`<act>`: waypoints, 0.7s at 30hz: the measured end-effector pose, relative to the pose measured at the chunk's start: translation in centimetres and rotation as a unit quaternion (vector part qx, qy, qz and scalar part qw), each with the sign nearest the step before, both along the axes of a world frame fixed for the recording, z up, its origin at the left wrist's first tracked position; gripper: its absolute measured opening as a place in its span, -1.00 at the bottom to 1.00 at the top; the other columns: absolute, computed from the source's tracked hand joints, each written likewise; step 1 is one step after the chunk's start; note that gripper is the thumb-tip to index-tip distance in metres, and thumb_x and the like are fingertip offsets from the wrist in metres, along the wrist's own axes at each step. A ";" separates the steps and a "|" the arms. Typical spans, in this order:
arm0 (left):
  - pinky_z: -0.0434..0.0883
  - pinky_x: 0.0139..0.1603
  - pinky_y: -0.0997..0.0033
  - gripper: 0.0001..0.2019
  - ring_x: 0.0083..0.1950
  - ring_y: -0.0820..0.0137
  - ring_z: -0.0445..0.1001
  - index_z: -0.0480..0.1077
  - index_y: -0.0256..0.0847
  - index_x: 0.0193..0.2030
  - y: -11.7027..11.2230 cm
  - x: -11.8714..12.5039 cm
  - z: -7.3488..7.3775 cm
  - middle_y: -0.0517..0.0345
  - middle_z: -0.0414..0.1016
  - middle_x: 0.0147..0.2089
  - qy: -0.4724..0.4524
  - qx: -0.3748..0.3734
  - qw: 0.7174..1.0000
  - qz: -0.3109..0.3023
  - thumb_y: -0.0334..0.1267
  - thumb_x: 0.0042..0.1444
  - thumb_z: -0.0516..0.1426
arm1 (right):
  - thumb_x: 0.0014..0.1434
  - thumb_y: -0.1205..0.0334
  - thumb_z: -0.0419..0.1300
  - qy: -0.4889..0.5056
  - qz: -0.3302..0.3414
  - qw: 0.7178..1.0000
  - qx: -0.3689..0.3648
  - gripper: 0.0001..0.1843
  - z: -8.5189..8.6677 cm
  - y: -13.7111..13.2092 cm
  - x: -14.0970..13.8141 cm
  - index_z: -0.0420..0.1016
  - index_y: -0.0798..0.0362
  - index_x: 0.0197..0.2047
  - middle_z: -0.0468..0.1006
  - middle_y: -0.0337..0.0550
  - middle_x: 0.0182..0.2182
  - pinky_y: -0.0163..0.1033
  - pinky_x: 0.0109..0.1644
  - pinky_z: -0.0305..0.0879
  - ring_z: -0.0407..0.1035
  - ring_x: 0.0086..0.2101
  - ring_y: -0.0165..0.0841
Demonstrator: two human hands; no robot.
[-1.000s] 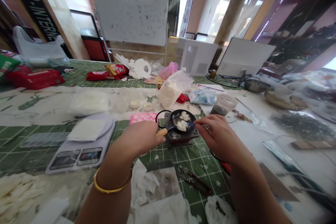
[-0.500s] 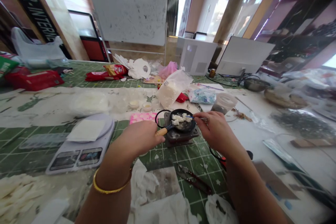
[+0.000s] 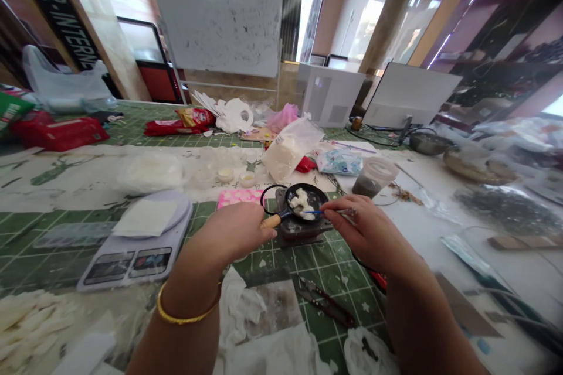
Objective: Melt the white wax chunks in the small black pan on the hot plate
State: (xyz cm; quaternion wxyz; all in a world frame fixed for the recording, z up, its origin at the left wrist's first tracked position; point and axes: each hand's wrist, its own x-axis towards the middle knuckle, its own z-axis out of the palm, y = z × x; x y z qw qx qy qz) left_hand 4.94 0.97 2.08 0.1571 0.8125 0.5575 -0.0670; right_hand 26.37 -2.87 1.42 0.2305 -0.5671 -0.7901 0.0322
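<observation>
My left hand [image 3: 241, 225] is closed round the wooden handle [image 3: 271, 221] of a small black frying pan [image 3: 323, 200]. The pan rests on a small dark hot plate [image 3: 303, 235]. White lumps [image 3: 301, 200] lie in the pan, gathered toward its left side. Between the fingertips of my right hand [image 3: 354, 220] is a thin blue stick [image 3: 313, 211]; its tip reaches into the pan at the lumps, and its exact kind does not show. A pink mold [image 3: 240, 198] lies just behind my left hand.
A kitchen scale [image 3: 136, 252] with white paper stands on the left. Snips [image 3: 328, 304] and crumpled tissue [image 3: 241, 304] lie in front of the hot plate. Behind it are a white bag [image 3: 290, 149], a wipes pack [image 3: 338, 161] and a plastic cup [image 3: 373, 179]. White flakes [image 3: 30, 322] lie at the near left.
My right hand has moved slightly down, bringing the stick toward the near side of the pan. The white lumps have shifted left and bunched together. My left hand stays put.
</observation>
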 end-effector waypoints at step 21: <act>0.09 -0.57 0.43 -0.59 -0.51 0.37 0.33 0.35 -0.20 -0.49 0.0 -0.3 0.0 0.09 0.44 -0.46 -0.015 -0.001 1.000 -0.003 0.10 -0.05 -0.08 | 0.17 0.15 -0.06 -0.030 -0.042 0.998 0.018 -0.70 0.0 0.5 0.2 0.46 0.01 -0.22 0.53 -0.15 -0.34 -0.16 -0.10 0.12 0.34 -0.27 -0.31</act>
